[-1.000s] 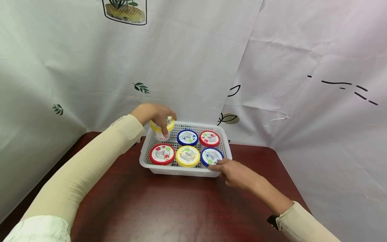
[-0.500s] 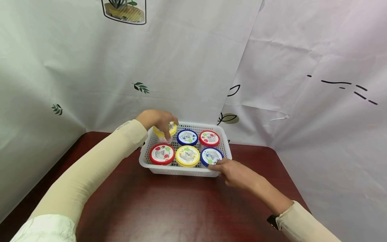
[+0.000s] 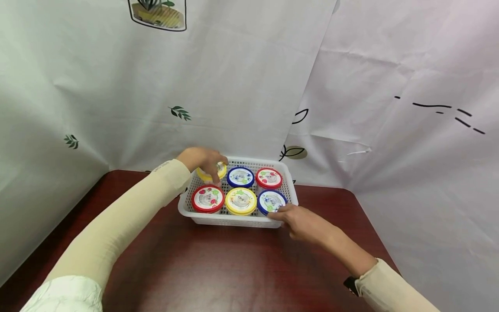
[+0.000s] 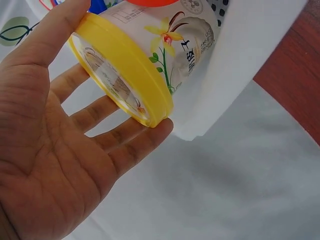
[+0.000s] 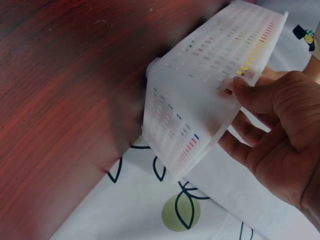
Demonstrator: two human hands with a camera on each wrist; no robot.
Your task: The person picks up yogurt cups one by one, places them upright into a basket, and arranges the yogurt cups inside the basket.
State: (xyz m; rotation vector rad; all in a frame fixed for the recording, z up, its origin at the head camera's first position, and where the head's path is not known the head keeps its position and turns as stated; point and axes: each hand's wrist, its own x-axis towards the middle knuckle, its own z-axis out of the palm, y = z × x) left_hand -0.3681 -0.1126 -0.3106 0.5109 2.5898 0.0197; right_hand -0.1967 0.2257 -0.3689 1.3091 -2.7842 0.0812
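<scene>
A white perforated plastic basket point(image 3: 234, 221) stands on the table and holds lidded tubs in two rows. In its back left corner, my left hand point(image 3: 203, 161) grips a tub with a yellow lid point(image 4: 132, 65) from above, thumb on one side of the lid and fingers on the other. Vanilla-flower print shows on the tub's side in the left wrist view. My right hand point(image 3: 306, 222) pinches the basket's front right corner; in the right wrist view the thumb presses the outer wall, with the fingers over the rim. That hand lies close to a blue-lidded tub point(image 3: 270, 202).
Also in the basket are a red-lidded tub point(image 3: 208, 198) and a yellow-lidded tub point(image 3: 240, 201) in front, and a blue-lidded tub point(image 3: 240, 177) and a red-lidded tub point(image 3: 268, 178) behind. The dark red table point(image 3: 218, 268) meets a white printed cloth point(image 3: 241, 86) behind the basket.
My left hand has lowered the yellow-lidded tub down into the basket's back left corner. The right hand has kept its hold on the basket's corner.
</scene>
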